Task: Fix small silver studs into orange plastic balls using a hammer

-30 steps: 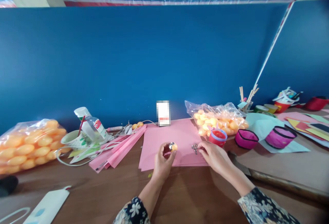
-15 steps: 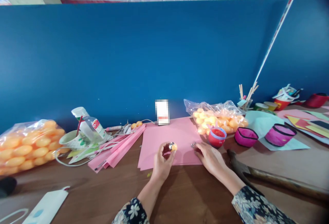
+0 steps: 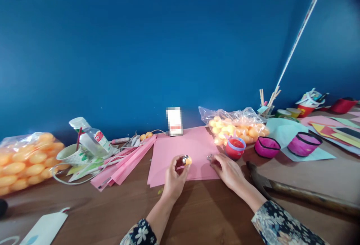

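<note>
My left hand (image 3: 174, 177) pinches a small orange ball (image 3: 188, 160) between thumb and fingers, above the pink paper (image 3: 171, 151). A shiny silver and dark patch shows on the ball's upper left side. To the right, my right hand (image 3: 228, 172) is closed on a small silvery piece (image 3: 209, 157) at its fingertips; its kind is too small to make out. The two hands are apart, both over the paper's near part. Just beyond my right hand stands a red cup (image 3: 235, 151) with a pale purple rim.
Bags of orange balls lie at the left (image 3: 30, 162) and behind the cup (image 3: 250, 130). A wooden-handled hammer (image 3: 306, 196) lies right of my right forearm. Pink strips (image 3: 126, 162), a tilted bottle (image 3: 92, 138) and two magenta fabric rings (image 3: 267, 147) are around the paper.
The whole view has shifted slightly, so things sit a little further left in it. Both hands keep nearly the same pose and hold the same things.
</note>
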The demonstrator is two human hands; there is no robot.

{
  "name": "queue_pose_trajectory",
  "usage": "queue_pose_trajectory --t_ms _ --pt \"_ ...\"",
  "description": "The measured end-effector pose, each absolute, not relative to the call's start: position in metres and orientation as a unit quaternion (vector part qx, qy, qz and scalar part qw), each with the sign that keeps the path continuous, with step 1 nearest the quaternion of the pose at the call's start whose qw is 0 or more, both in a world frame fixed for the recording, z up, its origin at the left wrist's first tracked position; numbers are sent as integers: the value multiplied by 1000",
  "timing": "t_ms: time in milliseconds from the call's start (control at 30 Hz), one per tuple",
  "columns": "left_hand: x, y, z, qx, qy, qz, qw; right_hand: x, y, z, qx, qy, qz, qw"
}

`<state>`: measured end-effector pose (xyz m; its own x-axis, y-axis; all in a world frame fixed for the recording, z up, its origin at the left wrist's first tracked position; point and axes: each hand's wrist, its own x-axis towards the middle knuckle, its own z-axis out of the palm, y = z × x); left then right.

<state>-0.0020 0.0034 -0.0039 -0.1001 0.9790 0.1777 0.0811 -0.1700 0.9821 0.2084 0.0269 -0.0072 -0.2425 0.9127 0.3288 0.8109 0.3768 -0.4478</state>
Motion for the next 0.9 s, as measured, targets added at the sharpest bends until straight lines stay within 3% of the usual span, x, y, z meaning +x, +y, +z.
queue_pose_trajectory --t_ms 400,900 --pt "-2 5 -10 536 499 547 406 204 22 -4 -542 -792 78 271" --pt "-2 7 -14 519 490 560 421 191 16 -8 -480 -774 154 384"
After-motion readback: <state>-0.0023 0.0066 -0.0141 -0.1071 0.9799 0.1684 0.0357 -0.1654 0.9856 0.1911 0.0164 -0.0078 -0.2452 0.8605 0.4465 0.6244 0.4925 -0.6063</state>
